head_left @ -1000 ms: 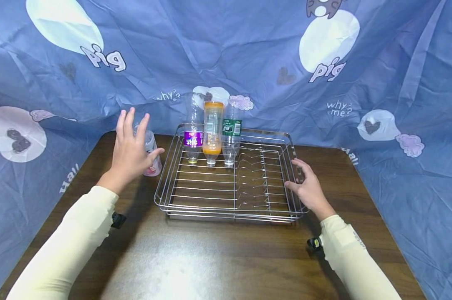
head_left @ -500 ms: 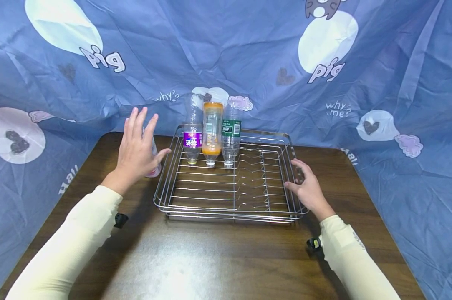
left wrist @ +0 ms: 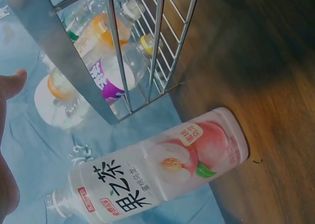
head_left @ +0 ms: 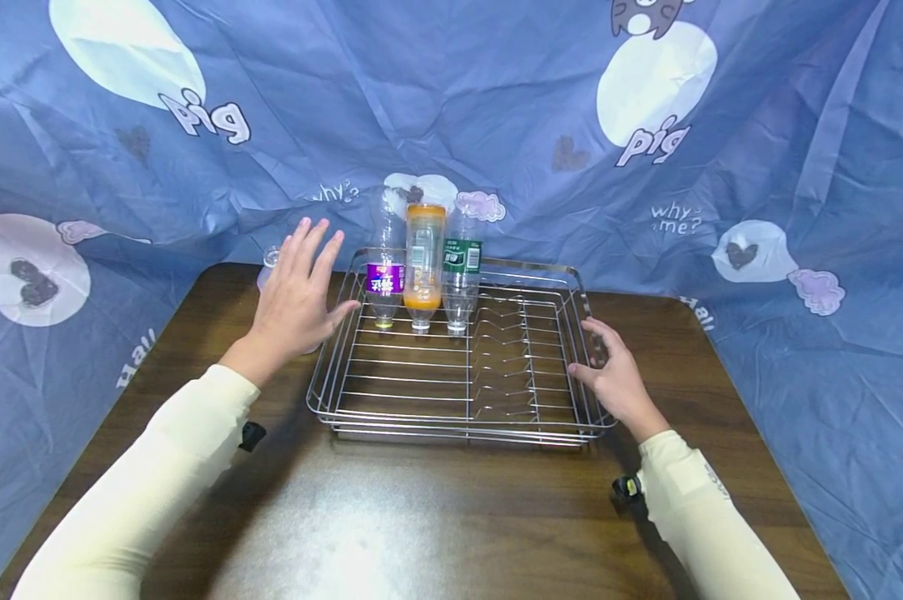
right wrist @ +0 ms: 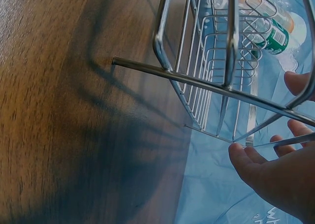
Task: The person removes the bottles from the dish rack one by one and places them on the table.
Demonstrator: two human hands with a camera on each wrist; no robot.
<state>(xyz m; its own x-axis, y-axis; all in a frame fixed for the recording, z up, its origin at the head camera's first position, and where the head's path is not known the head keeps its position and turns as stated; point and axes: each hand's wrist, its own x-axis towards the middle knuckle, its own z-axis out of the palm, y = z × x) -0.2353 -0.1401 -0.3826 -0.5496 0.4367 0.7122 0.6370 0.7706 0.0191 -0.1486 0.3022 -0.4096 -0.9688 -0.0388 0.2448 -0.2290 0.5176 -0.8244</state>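
My left hand [head_left: 293,296] hovers with spread fingers by the left rim of a wire dish rack [head_left: 406,364], holding nothing. Behind that hand a peach tea bottle [left wrist: 157,167] stands on the table, mostly hidden in the head view; its mouth has no cap. At the rack's right side, my right hand [head_left: 618,379] holds the rim, thumb inside and fingers outside. Along the rack's back left, three clear plastic bottles stand neck down: one with a purple label [head_left: 385,279], one with orange ends [head_left: 423,267], one with a green label [head_left: 462,257].
The rack sits on a dark wooden table [head_left: 451,508]. Blue printed cloth [head_left: 496,100] hangs behind and at both sides of it. Small black devices [head_left: 252,435] are strapped at the wrists.
My left hand has moved rightward across the peach tea bottle toward the rack's left rim, covering most of the bottle. The right hand, the rack and its bottles have stayed in place.
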